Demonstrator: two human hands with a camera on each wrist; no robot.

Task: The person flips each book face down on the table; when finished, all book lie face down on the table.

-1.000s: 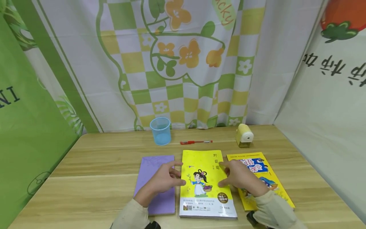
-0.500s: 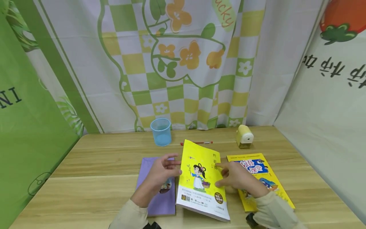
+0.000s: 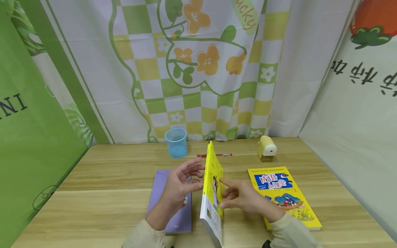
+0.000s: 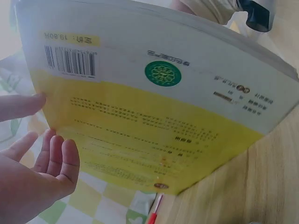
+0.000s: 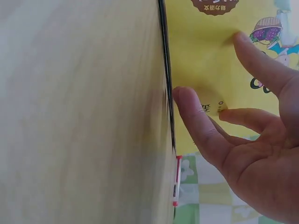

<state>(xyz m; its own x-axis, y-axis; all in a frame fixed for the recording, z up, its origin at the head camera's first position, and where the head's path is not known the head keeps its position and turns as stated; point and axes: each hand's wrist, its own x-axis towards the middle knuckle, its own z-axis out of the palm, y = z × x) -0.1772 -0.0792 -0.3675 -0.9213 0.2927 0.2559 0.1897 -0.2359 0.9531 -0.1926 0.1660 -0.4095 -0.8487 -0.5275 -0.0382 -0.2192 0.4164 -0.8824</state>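
Observation:
A thick yellow and white paperback book [image 3: 213, 172] stands steeply on edge at the table's middle, spine up, its front cover turned right. My left hand [image 3: 181, 184] is at the spine, fingers spread. The left wrist view shows its thumb and fingertips right at the spine edge beside the back cover [image 4: 131, 126], with its barcode and green seal. My right hand [image 3: 243, 198] has its fingertips against the front cover, and in the right wrist view the extended fingers [image 5: 201, 119] touch the yellow surface. Neither hand curls around the book.
A purple book [image 3: 159, 184] lies left, partly behind the left hand. Another yellow book [image 3: 280, 193] with a blue title panel lies right. Toward the back are a blue cup [image 3: 176, 143], a red pen [image 3: 224, 154] and a yellow pencil sharpener [image 3: 266, 148]. A curtain [image 3: 192, 100] hangs behind the wooden table.
The middle book lay flat with its cover up; its left side has risen, and it now stands on edge with its cover facing right. The right hand has shifted left with it.

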